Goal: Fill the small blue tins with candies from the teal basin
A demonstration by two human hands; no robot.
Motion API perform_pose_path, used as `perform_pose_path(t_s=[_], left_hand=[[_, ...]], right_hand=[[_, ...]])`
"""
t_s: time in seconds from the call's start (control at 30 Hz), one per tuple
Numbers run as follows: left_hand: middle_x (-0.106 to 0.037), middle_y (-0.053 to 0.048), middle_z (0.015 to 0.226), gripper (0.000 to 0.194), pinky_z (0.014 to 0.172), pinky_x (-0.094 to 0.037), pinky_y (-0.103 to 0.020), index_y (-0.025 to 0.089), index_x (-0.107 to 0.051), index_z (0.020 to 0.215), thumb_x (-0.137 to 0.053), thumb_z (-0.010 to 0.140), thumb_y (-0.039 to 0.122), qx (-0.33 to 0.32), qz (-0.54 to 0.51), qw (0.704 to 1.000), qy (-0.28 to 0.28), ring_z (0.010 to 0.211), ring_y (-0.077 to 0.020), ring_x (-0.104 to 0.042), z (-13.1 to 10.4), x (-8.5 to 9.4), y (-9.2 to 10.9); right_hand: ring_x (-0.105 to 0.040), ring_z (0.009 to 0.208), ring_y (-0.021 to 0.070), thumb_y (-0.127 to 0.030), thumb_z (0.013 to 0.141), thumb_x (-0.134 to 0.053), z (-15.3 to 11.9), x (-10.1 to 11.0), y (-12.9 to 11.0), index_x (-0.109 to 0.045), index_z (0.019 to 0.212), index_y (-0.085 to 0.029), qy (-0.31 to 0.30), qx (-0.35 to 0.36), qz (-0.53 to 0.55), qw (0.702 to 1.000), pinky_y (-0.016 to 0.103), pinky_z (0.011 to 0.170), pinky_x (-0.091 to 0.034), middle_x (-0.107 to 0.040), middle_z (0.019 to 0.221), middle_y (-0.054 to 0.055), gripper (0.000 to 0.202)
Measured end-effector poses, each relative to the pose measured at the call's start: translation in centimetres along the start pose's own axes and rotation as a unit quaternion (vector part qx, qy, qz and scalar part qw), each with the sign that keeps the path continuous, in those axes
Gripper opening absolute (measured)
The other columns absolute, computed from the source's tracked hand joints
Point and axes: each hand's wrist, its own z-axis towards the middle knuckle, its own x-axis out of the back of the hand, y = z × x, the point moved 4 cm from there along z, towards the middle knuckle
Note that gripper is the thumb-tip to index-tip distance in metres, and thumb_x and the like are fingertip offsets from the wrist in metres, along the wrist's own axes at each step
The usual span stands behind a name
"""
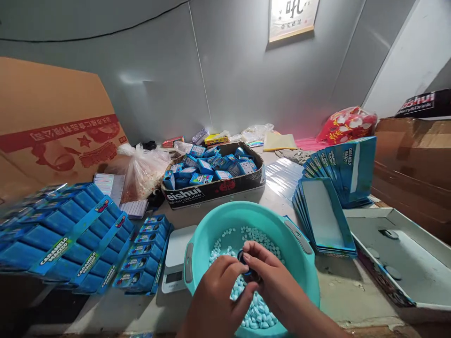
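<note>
A large turquoise basin [207,225] holds many small pale-blue candies [259,312]. Above them, my left hand [220,291] and my right hand [273,277] meet. Between their fingertips is a small dark round item [241,256], mostly covered by the fingers, which both hands grip. Left of the basin sits a white scale [180,249]. Behind the basin, a black carton [218,190] is filled with small blue boxes [205,166]. Blue display trays packed with small boxes [141,256] stand to the left of the scale.
Stacked blue trays [324,216] stand right of the basin, beside an open white box lid [416,253] with round discs in it. More filled blue trays [66,234], a clear bag [144,169] and a large brown carton [52,117] occupy the left. A red bag [347,124] lies at the back right.
</note>
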Motion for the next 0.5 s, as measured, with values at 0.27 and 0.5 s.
perform_pose_path(t_s=[0.27,0.5], left_hand=[[-0.066,-0.004,0.089,0.007,0.071,-0.055,-0.031,0.026,-0.059,0.090,-0.059,0.092,0.019,0.081,-0.026,0.993,-0.083,0.082,-0.0193,-0.065,0.8,-0.5,-2.3],[-0.073,-0.004,0.098,0.022,0.083,-0.048,-0.036,0.023,-0.068,0.092,-0.055,0.093,0.041,0.225,0.259,0.938,-0.051,0.091,-0.0232,-0.067,2.2,11.7,-16.1]], right_hand=[[-0.042,0.060,0.0125,-0.051,0.066,-0.084,0.8,3.1,1.1,-0.059,0.086,-0.024,0.079,0.037,-0.001,0.996,0.025,0.056,-0.035,-0.049,0.066,-0.005,0.042],[-0.037,0.056,0.0096,-0.058,0.072,-0.081,1.3,2.9,0.6,-0.058,0.087,-0.023,0.043,0.059,-0.021,0.997,0.024,0.052,-0.029,-0.045,0.066,-0.006,0.044]])
